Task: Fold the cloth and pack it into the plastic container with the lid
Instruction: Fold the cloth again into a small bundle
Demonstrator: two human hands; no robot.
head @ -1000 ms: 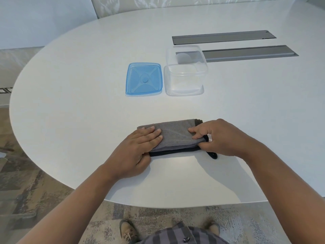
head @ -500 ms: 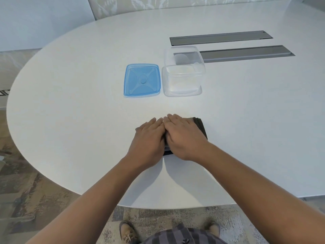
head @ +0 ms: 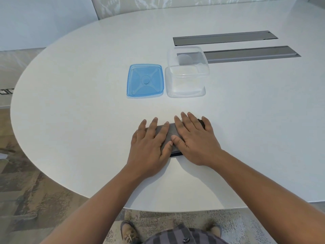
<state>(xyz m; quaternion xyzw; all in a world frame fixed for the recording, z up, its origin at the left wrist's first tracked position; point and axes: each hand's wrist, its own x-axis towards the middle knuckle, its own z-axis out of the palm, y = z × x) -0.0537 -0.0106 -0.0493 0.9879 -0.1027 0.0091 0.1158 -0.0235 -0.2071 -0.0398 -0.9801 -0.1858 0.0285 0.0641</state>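
A folded grey cloth (head: 171,136) with a dark underside lies on the white table (head: 88,120) near its front edge. My left hand (head: 150,145) lies flat on the cloth's left part, fingers spread. My right hand (head: 194,140) lies flat on its right part, fingers spread. Most of the cloth is hidden under both palms; only a strip shows between them. Beyond the hands stands a clear plastic container (head: 187,73), with nothing visible inside. Its blue lid (head: 145,81) lies flat on the table just left of it.
Two long grey cable hatches (head: 225,38) (head: 253,54) are set into the table behind the container. The table's curved edge runs close to my body. Patterned carpet and my shoes (head: 128,232) show below it.
The cloth went from a long strip to a compact fold. My hands came together on it, then spread slightly apart and now lie flat on top.
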